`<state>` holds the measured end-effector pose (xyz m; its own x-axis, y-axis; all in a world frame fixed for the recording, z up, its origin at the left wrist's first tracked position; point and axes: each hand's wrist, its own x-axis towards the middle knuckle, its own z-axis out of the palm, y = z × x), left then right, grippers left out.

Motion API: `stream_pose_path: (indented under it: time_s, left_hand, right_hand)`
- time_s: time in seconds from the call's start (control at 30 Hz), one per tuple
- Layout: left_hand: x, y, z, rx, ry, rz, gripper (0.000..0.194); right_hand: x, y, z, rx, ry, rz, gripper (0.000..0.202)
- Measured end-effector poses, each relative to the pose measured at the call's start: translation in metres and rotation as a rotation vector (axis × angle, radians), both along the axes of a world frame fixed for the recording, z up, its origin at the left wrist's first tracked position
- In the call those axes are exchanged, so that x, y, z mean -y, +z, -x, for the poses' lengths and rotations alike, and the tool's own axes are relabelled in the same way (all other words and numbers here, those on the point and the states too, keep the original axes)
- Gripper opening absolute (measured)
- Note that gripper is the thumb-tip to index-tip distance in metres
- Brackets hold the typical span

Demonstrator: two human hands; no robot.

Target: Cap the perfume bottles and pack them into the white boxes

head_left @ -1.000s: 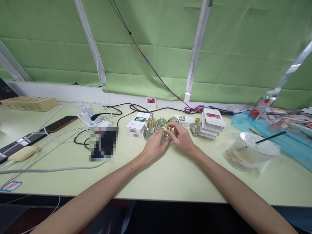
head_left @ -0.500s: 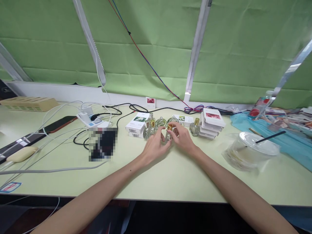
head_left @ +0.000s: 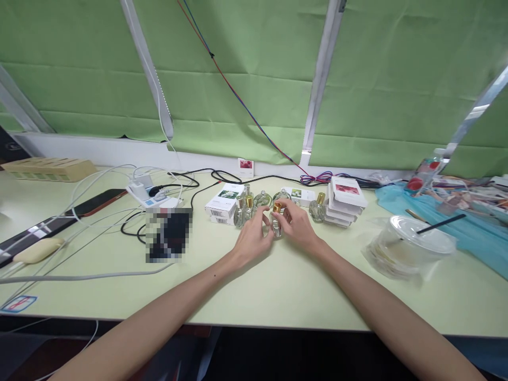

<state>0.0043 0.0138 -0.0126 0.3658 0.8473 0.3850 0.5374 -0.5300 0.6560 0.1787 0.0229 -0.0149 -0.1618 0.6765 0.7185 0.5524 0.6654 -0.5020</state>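
A small clear glass perfume bottle (head_left: 277, 230) with a gold cap stands on the table between my two hands. My right hand (head_left: 297, 225) pinches the gold cap (head_left: 277, 207) with thumb and fingers. Curled around the bottle's left side is my left hand (head_left: 252, 235), its thumb at the lower glass; the far fingertips are partly hidden. Several more glass perfume bottles (head_left: 262, 199) with gold or silvery tops stand just behind my hands. Another gold-capped bottle (head_left: 317, 209) is to the right, beside a stack of white boxes (head_left: 346, 198).
White boxes with a flower picture (head_left: 224, 203) lie left of the bottles. A power strip (head_left: 153, 198) with tangled cables sits farther left, near a phone-like dark device (head_left: 99, 202). At right are a bagged plastic cup (head_left: 408, 246) with a black straw and blue plastic sheeting (head_left: 448, 222).
My left thumb has drawn back a little to the left, so more of the bottle's lower glass shows. The right hand still grips the cap.
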Motion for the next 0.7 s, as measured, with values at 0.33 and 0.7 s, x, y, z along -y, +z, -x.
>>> stream_pose_path:
  time_s: [0.33,0.7]
  left_hand:
    - [-0.0023,0.0043,0.0016,0.028,-0.020,0.015,0.061]
    - [-0.0038,0.0029,0.0037,0.045,-0.154,0.084,0.072]
  right_hand:
    - [0.0011,0.0010,0.0009,-0.008,0.031,-0.022,0.022]
    - [0.0019,-0.0009,0.0015,-0.013,0.049,0.003,0.022]
